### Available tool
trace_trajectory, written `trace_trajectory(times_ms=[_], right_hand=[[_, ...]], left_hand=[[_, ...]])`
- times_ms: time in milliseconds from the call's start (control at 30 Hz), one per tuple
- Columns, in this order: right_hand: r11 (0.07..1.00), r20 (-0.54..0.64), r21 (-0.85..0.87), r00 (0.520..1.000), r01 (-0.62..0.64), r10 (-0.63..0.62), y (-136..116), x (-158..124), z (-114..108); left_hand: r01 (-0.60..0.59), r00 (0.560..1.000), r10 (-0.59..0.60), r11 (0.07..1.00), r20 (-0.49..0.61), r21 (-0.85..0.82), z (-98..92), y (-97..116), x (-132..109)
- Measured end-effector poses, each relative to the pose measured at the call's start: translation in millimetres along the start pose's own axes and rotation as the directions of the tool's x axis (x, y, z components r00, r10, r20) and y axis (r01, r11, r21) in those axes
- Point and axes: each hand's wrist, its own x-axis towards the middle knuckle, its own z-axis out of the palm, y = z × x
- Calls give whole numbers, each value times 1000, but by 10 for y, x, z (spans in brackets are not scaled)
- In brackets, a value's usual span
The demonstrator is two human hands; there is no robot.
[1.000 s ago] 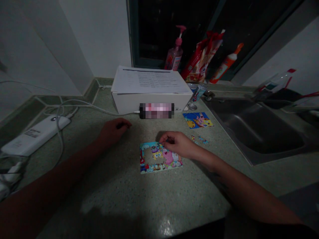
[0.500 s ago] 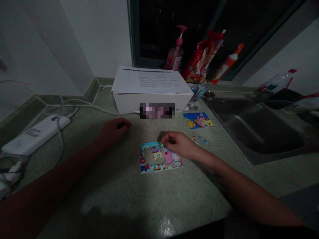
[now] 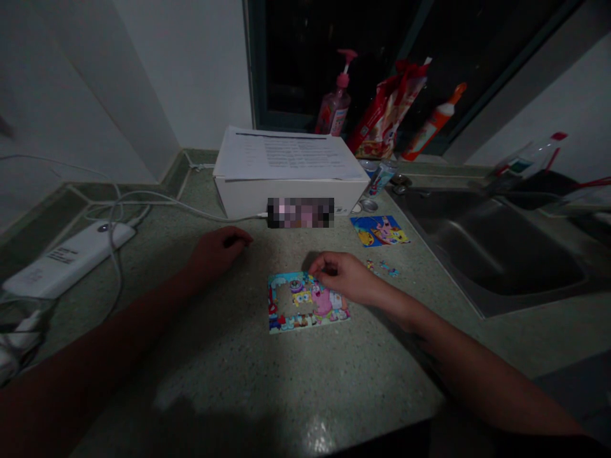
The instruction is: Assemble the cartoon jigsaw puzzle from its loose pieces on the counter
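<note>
A partly assembled SpongeBob jigsaw puzzle [image 3: 310, 317] lies flat on the speckled green countertop [image 3: 229, 356], with a bare gap in its upper left part. My right hand [image 3: 341, 277] hovers over the puzzle's top edge, fingertips pinched together. Whatever lies between them is hidden. My left hand [image 3: 218, 251] rests loosely curled on the counter, left of the puzzle, holding nothing. To the right are a small picture card [image 3: 379, 230] and a few loose puzzle pieces [image 3: 382, 267].
Behind the hands stands a white box [image 3: 291, 191] topped with printed papers. A white power strip [image 3: 69, 259] and its cables lie at left. A steel sink [image 3: 491, 251] takes up the right. Several bottles and a red packet stand by the dark window.
My right hand has shifted very slightly right over the puzzle. My left hand and the puzzle stay in place.
</note>
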Motion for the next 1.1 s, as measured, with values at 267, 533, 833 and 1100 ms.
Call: trace_trajectory(times_ms=[267,533,833,1100], right_hand=[[997,11,75,1000,6,-7,-34,1,-52],[982,14,188,1000,9,-12,-129,-33,-106],[989,-67,141,997,49,-40,-164,-52,-125],[995,-239,28,968,91,-82,-23,-168,-703]], left_hand=[[15,1000,-15,1000,-4,12,-18,25,-4],[30,1000,-30,999,-8,21,-21,33,-5],[-36,999,37,998,-29,51,26,-1,-40],[-52,999,52,997,-6,55,24,-43,-25]])
